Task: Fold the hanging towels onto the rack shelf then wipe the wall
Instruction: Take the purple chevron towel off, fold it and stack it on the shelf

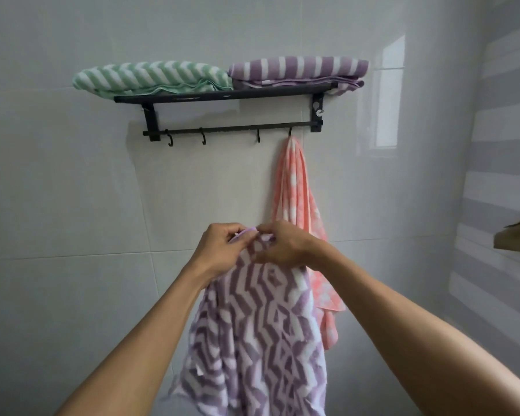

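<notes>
**Head view: purple zigzag towel held up at its top edge**

Head camera, looking at the tiled wall (72,190). My left hand (219,247) and right hand (282,247) are close together near the middle of the scene, both with fingers curled, pinching the top edge of the purple zigzag towel (252,340). The rest of it hangs loose below my hands, between my forearms.

The black rack (222,96) is mounted on the far wall above. On its shelf: a folded green striped towel (150,78) on the left, a folded purple striped towel (297,70) on the right, the two touching. A pink towel (297,190) hangs from the rightmost hook (290,133), just behind and right of my right hand. Three other hooks on the rail are bare.
</notes>
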Action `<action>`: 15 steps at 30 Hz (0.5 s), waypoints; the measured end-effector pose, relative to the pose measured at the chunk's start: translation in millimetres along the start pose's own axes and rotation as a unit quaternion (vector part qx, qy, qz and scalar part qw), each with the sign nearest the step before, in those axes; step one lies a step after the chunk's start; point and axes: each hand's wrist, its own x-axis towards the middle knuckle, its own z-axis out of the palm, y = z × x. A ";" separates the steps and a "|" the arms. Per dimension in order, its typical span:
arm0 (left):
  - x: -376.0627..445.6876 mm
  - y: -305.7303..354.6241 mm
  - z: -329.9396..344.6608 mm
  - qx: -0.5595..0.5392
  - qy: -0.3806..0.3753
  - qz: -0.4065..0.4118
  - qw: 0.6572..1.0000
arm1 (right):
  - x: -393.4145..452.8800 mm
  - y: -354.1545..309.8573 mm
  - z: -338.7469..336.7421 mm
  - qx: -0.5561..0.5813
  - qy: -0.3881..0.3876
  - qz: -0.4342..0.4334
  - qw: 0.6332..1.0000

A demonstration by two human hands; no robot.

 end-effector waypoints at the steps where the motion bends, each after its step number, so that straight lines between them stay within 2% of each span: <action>1: 1.3 1.4 0.7 0.000 -0.006 0.004 1.000 | 0.4 0.9 2.1 0.014 0.027 0.003 1.000; 4: 0.8 -7.1 -6.2 0.012 -0.017 -0.014 1.000 | 0.0 7.0 -2.9 0.071 0.098 0.036 0.992; 6: -4.0 -20.5 -12.8 0.083 -0.024 -0.024 0.996 | -0.9 10.7 -11.0 0.114 0.155 0.060 0.979; 8: -12.9 -37.2 -18.5 0.120 -0.011 -0.054 0.991 | 1.8 19.8 -21.0 0.144 0.220 0.114 0.958; 9: -17.8 -45.1 -20.1 0.103 0.005 -0.073 0.992 | 1.6 24.5 -26.4 0.134 0.233 0.135 0.954; 11: -23.6 -51.2 -20.8 0.062 0.033 -0.086 0.994 | -1.2 28.8 -33.4 0.072 0.200 0.129 0.969; 13: -22.4 -41.6 -16.7 0.056 0.033 -0.058 0.996 | -5.0 25.4 -30.0 0.021 0.100 0.073 0.992; 15: -16.8 -24.5 -9.2 0.056 0.004 -0.021 0.998 | -7.0 17.2 -12.1 0.001 0.000 0.042 0.999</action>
